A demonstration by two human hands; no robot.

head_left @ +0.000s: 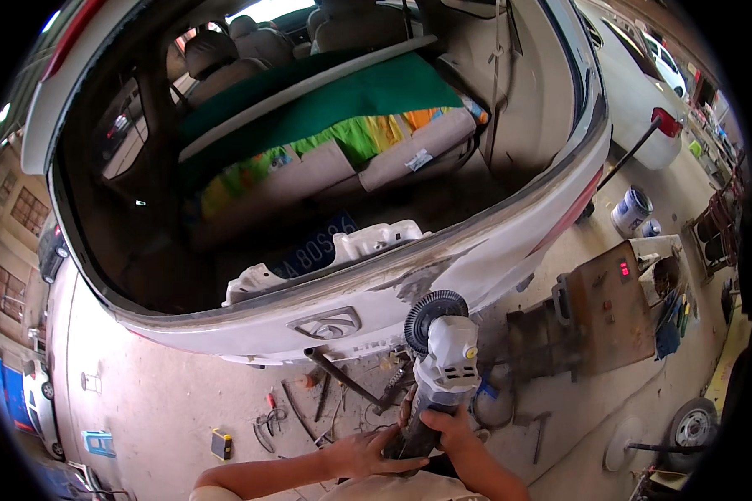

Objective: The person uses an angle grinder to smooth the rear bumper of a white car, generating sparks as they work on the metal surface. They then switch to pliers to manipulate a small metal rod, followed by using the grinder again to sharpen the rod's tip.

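Observation:
An angle grinder (447, 363), pale at the head and dark along the body, is held in front of me. My left hand (368, 452) is closed around the rear of its body. My right hand (449, 427) grips the same body from the other side, thumb across it. The grinder's dark round disc (426, 324) is at the rear of a white car (234, 338), just below a grey, bare-looking patch (426, 275). I cannot tell whether disc and panel touch. Left of the disc sits a raised emblem (326, 323) on the panel.
Inside the open car back lie a green cover (351, 100), a number plate (313, 249) and a white metal bracket (376, 240). A brown machine cabinet (614, 309) stands on the right. Tools and a black rod (338, 376) litter the floor; buckets (631, 210) stand farther right.

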